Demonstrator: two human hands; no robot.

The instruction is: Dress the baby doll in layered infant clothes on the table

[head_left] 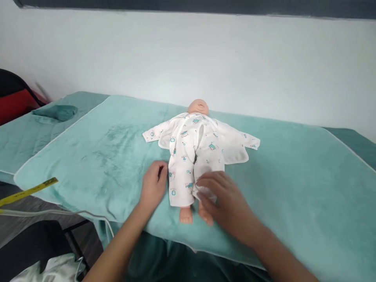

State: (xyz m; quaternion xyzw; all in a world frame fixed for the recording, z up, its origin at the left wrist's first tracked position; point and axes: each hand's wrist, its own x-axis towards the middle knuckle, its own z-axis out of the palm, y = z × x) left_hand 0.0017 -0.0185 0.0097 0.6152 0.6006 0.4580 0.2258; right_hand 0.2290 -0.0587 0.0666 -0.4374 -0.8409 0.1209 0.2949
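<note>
A baby doll lies on its back, head toward the wall, bare feet toward me. It wears a white printed top, spread out at both sides, and matching trousers. Fingers of my right hand pinch the lower end of the trouser leg on the right, just above that foot; the hand is slightly blurred and covers part of the cuff. My left hand rests curled on the blanket, close beside the other trouser leg, with nothing visible in it.
A green plush blanket covers the padded bed, which has a face hole at the left. Behind is a white wall. A yellow strip and a pale cable reach in from the left, above a black chair.
</note>
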